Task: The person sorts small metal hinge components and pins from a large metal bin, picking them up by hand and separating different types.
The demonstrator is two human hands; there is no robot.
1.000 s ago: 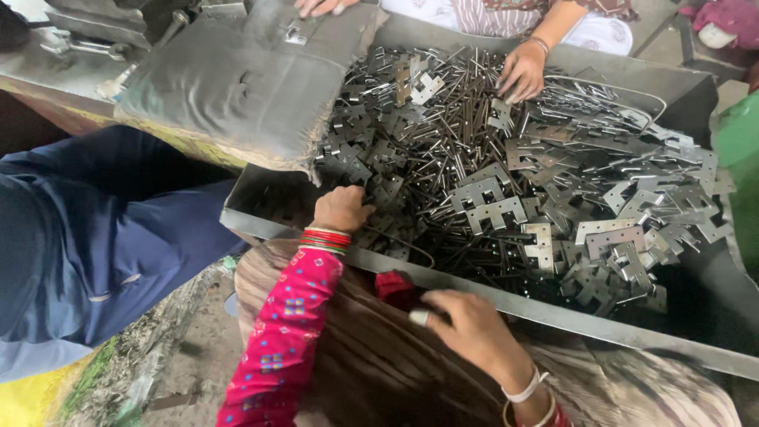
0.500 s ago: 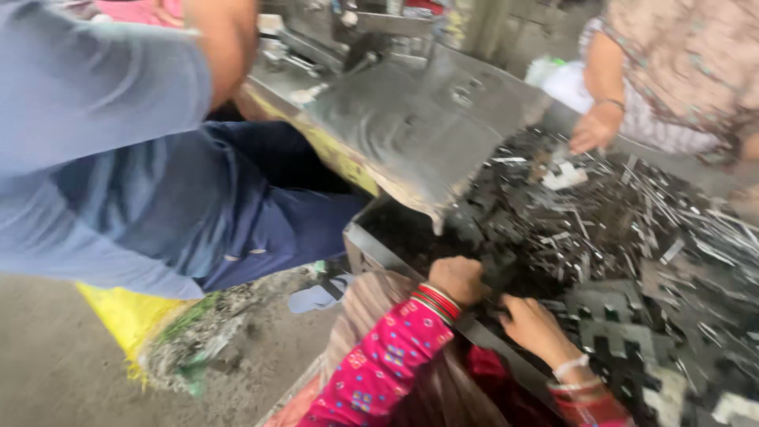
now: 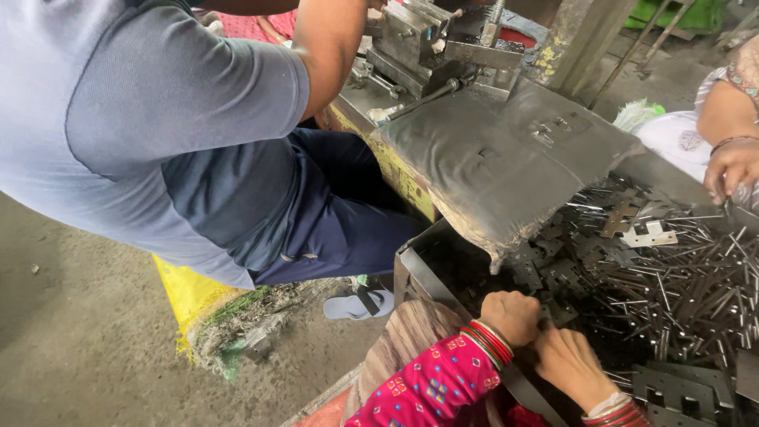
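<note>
Our left hand [image 3: 514,316] is curled into a fist at the near rim of the metal tray [image 3: 419,273], at about six o'clock in the view; it seems closed on something small, but we cannot tell what. Our right hand [image 3: 571,365] lies just beside it toward four o'clock, fingers bent down into the pile of flat metal pieces [image 3: 672,292]; whether it grips one we cannot tell. The pieces fill the tray from three to five o'clock, mixed with thin strips.

The edges look sharp, so bare fingers digging blind could be cut; a strip could spring up as the heap shifts. The tray rim presses near our wrists, and the bangles [image 3: 486,341] might snag there. At twelve o'clock a padded chute [image 3: 506,158] slopes from a press [image 3: 427,39] toward the tray; fresh parts sliding down could strike our knuckles. A second worker's hand [image 3: 731,170] at two o'clock reaches into the same heap, so pieces may move unexpectedly.
</note>
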